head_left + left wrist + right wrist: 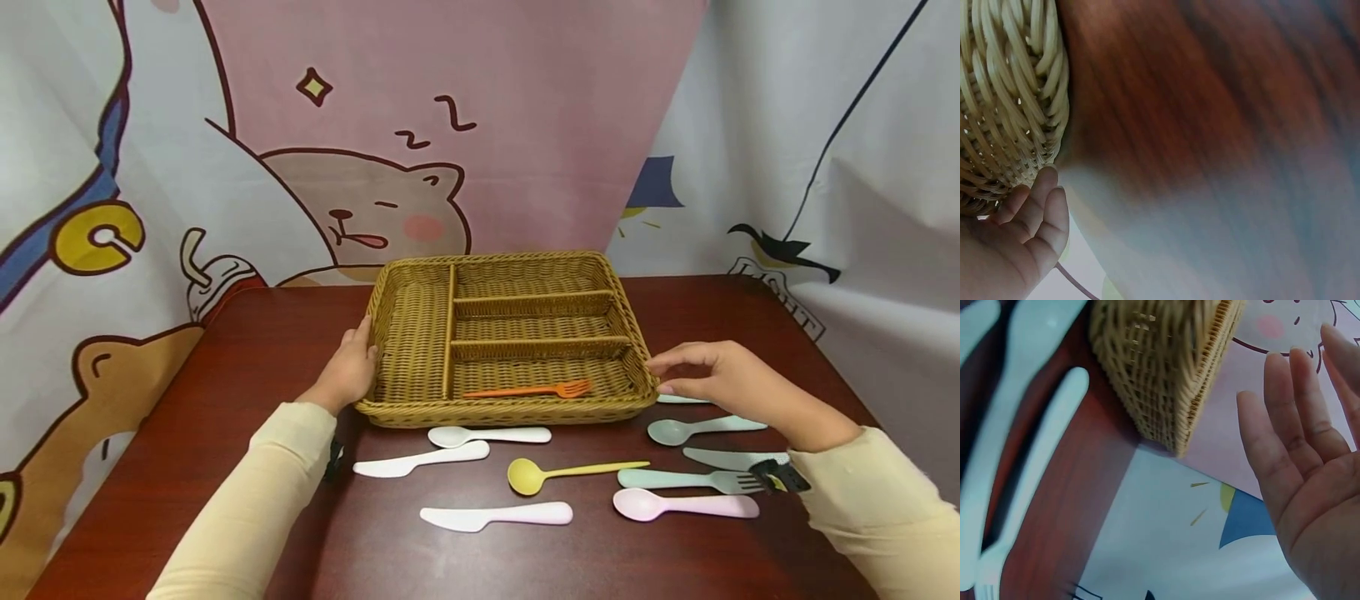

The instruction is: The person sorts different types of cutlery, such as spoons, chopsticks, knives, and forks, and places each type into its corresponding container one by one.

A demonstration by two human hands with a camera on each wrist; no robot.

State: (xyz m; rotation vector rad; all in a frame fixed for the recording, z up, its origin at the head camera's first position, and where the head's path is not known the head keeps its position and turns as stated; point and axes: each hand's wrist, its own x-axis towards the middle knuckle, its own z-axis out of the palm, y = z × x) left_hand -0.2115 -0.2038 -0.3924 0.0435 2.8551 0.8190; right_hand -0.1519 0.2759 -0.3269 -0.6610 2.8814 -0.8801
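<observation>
While the wicker basket (498, 412) sat toward the back of the dark red table (262, 354), both hands were at its sides. The left hand (348, 368) lay against the outside of the left wall, its fingers relaxed and slightly bent as they touched the weave. The right hand (723, 379) was beside the right wall near the front corner, its fingers released and loosely extended; whether the fingertips touched the rim could not be told.

Dividers split the basket into a long compartment on the left and three stacked front to back on the right. An orange fork (532, 390) lay in the front one of those three, its tines to the right.

Just in front of the basket lay a white spoon (495, 435), with a white knife (423, 458) near it to the left. Nearer the person were a yellow spoon (527, 477) and a pale pink knife (491, 515). To the right, below the right hand, lay a mint spoon (672, 431), a mint knife (727, 458), a mint fork (667, 479) and a pink spoon (690, 504). Behind the table hung a cartoon-printed cloth (540, 158).
</observation>
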